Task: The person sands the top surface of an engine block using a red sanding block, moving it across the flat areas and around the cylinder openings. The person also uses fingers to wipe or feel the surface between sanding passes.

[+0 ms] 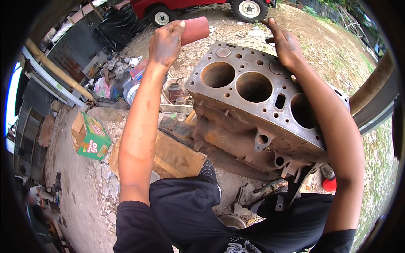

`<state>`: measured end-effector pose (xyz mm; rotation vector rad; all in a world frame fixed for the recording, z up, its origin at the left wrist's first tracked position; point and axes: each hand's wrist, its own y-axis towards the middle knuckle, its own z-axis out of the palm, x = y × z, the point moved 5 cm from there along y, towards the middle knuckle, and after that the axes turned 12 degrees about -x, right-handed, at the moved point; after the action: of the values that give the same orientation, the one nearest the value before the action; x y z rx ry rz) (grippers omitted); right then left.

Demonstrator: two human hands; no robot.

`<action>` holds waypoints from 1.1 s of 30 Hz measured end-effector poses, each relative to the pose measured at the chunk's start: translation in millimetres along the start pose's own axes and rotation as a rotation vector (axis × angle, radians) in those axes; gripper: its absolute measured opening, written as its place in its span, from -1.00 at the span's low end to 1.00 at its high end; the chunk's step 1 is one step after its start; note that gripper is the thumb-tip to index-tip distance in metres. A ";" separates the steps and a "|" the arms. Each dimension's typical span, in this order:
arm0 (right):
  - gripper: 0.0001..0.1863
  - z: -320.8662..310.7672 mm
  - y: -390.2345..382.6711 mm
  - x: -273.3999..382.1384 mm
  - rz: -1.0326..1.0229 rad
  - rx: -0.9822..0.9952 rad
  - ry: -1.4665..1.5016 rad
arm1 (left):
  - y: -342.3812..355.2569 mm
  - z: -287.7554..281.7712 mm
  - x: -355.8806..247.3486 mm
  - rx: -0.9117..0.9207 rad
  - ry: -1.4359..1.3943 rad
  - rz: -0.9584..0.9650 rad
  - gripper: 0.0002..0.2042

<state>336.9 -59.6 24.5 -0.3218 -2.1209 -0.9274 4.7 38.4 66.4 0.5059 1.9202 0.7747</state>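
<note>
My left hand (166,46) grips a rolled piece of red abrasive-looking sheet (195,30), raised to the upper left of a rusty engine block (223,126). The block's flat top is bare grey metal with three large cylinder bores in view and several smaller holes. Above the block's far right part, my right hand (283,44) is raised with fingers apart and nothing visible in it. My right forearm crosses in front of the block's right end.
A red vehicle (185,7) stands behind. At left lie a green cardboard box (93,141), a wooden board (173,152) and heaped scrap (112,84). A red-bottomed container (329,184) sits low at right, beside a post (371,84). Another person (36,211) is at the lower left edge.
</note>
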 end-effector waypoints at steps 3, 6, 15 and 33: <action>0.00 0.3 1.9 -3.4 -0.006 -0.026 0.033 | 3.4 -5.3 -3.3 0.007 -0.006 0.019 -0.57; 0.05 -0.1 4.2 -5.3 -0.015 -0.022 0.033 | 3.7 -9.4 -7.6 -0.003 -0.003 0.072 -0.59; 0.01 4.5 1.0 -3.1 -0.046 0.016 0.006 | -32.0 9.3 -34.1 0.397 0.125 0.325 -0.62; -0.22 -0.2 -14.5 23.7 -0.207 0.138 -0.183 | -79.0 37.8 -58.5 0.571 0.208 0.415 -0.57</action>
<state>314.1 -71.7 34.9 -0.1209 -2.4081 -0.8897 63.0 -43.5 35.4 1.2437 2.2654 0.5338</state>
